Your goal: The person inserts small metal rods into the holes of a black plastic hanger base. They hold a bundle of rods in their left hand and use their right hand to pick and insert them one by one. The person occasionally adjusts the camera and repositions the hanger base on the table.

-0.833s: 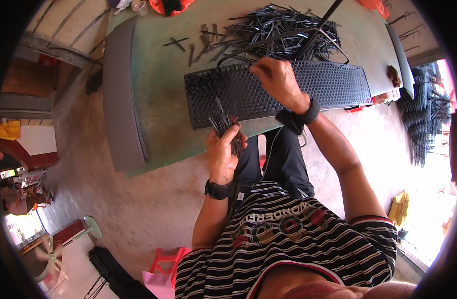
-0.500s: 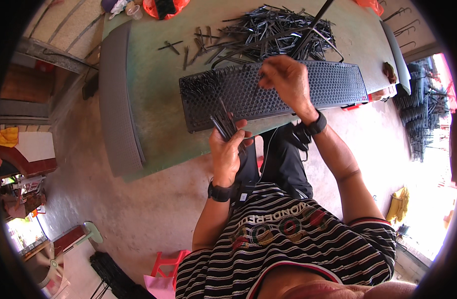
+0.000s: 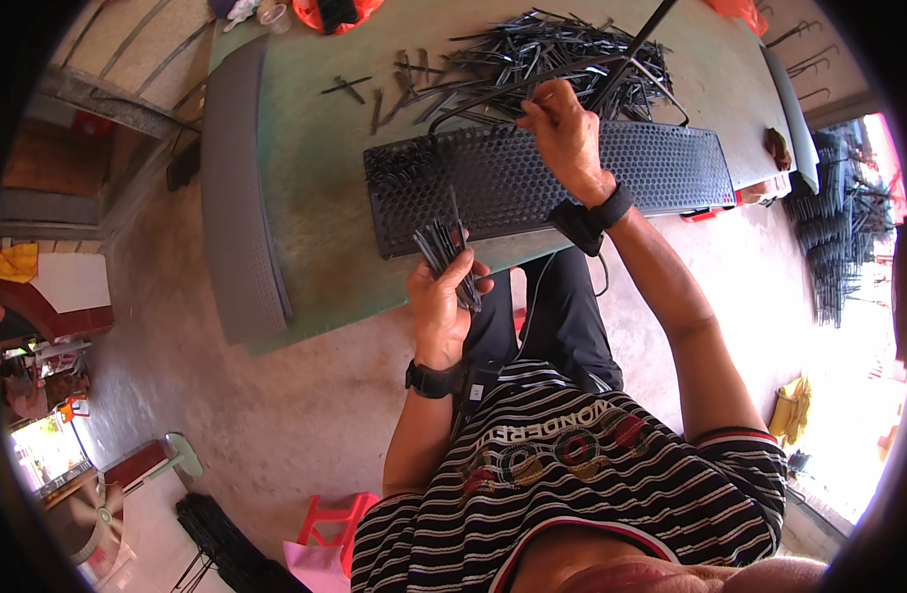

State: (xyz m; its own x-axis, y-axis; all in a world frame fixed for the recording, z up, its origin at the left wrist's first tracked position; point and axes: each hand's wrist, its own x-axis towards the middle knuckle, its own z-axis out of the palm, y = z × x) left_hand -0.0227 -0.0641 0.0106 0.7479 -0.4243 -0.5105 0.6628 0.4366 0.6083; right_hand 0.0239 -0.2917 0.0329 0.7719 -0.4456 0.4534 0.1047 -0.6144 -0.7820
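Note:
My left hand [image 3: 441, 301] is closed around a bundle of thin black metal strips [image 3: 437, 249], their ends fanning out above the fingers. Over the upper edge of a dark perforated metal panel [image 3: 493, 212], my right hand [image 3: 569, 138] is closed in a pinch. Whatever sits between its fingertips is too small to make out. Rows of dark curved pieces [image 3: 404, 170] stand at the panel's left end; the holes farther right show bare. Just beyond the right hand spreads a heap of black metal strips [image 3: 532, 64].
Several loose strips [image 3: 379, 109] lie left of the heap on the green table [image 3: 315, 188]. A black bar frame [image 3: 636, 44] rises over the panel. Long grey perforated sheets [image 3: 238, 208] line the table's left side. Stacked dark metalwork [image 3: 829, 217] stands at right, a red stool [image 3: 330, 519] below.
My right hand has moved up and away from the panel's middle, toward the heap. My left hand has shifted slightly left and still grips the strips.

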